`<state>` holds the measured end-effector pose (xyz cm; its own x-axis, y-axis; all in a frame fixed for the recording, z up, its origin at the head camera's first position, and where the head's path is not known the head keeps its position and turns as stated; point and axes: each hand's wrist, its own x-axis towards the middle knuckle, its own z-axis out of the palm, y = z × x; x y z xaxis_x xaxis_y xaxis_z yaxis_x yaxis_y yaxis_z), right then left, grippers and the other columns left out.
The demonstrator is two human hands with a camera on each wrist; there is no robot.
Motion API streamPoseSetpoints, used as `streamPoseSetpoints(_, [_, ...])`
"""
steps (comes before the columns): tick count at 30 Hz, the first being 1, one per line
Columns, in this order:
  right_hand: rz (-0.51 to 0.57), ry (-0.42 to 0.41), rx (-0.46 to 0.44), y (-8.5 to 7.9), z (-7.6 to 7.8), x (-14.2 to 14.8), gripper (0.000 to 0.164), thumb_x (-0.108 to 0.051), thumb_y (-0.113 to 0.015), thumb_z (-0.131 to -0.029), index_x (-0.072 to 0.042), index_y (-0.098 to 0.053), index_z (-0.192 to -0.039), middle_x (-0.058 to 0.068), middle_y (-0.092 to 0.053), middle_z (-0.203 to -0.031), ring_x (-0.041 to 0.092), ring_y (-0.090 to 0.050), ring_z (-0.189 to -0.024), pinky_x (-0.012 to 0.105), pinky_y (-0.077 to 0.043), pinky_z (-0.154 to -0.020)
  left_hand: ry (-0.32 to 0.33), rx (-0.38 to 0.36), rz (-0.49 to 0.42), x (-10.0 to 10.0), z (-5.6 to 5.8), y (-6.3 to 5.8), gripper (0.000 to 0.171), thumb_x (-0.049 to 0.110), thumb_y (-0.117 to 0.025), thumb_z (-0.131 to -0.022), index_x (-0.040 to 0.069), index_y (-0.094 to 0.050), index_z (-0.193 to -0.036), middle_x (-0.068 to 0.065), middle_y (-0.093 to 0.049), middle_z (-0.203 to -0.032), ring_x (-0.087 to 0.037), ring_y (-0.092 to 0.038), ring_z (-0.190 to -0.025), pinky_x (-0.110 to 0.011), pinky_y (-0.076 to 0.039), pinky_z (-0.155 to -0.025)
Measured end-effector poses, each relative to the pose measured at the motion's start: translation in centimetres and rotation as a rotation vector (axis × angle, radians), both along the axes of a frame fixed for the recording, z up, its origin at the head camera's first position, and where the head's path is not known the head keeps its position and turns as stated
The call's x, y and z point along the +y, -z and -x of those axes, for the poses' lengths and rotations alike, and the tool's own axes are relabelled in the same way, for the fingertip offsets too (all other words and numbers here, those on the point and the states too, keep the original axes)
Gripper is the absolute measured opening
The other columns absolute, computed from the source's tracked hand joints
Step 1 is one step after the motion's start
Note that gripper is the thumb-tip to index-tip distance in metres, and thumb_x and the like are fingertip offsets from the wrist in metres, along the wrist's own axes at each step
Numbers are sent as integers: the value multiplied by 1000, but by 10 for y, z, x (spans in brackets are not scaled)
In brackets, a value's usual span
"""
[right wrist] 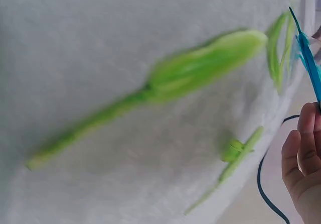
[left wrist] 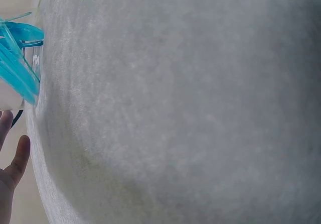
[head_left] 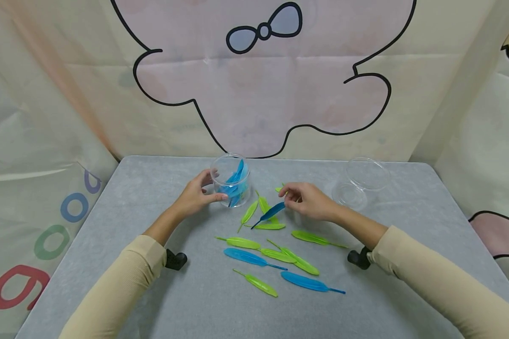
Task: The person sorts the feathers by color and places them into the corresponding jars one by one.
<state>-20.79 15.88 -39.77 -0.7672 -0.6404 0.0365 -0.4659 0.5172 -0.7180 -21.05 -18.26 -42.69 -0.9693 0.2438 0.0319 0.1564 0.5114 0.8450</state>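
Observation:
My left hand (head_left: 197, 194) holds a clear round jar (head_left: 231, 181) by its left side, thumb in front and fingers behind. Several blue feathers (head_left: 236, 178) stand inside it, also seen as blue feathers (left wrist: 17, 58) in the left wrist view. To the right, my right hand (head_left: 307, 200) pinches a blue feather (head_left: 268, 214) by its tip, the quill slanting down to the left. In the right wrist view this blue feather (right wrist: 309, 66) rises from the fingertips. Beneath it in the head view lie several green feathers (head_left: 269, 226).
Nearer the front edge lie two more blue feathers, one left (head_left: 246, 256) and one right (head_left: 306, 281), among scattered green feathers (head_left: 260, 285). A clear lid (head_left: 366, 174) and a clear round container (head_left: 349, 195) sit at the back right of the grey table (head_left: 186, 301).

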Motion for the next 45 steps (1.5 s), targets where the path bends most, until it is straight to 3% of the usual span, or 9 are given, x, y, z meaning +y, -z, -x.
streamPoseSetpoints(10, [10, 24, 34, -33, 9, -7, 15, -2, -62, -96, -4, -67, -110, 12, -68, -90, 19, -61, -77, 36, -52, -72, 8, -8, -7, -1, 1, 0, 84, 30, -81, -85, 4, -35, -150, -18, -46, -149, -39, -46, -135, -58, -40, -106])
streamPoseSetpoints(16, [3, 43, 45, -49, 16, -7, 17, -2, -61, -96, -4, -66, -112, 7, -67, -88, 20, -60, -76, 34, -52, -69, 11, -11, -9, -2, 1, -1, 85, 32, -81, -85, 4, -35, -150, -18, -45, -150, -40, -46, -134, -56, -41, -105])
streamPoseSetpoints(24, [20, 69, 91, -62, 24, -10, 17, -3, -60, -97, -4, -66, -113, 5, -66, -88, 20, -60, -77, 33, -51, -71, 6, -2, -6, -2, 0, 2, 85, 33, -81, -84, 4, -35, -150, -18, -45, -149, -40, -47, -134, -56, -41, -105])
streamPoseSetpoints(45, [101, 132, 217, -101, 42, -20, 17, -4, -59, -95, -2, -67, -110, 12, -66, -87, 22, -60, -74, 28, -47, -65, 8, 7, -16, -1, 0, 3, 83, 32, -81, -84, 4, -37, -149, -17, -46, -149, -40, -47, -134, -56, -41, -105])
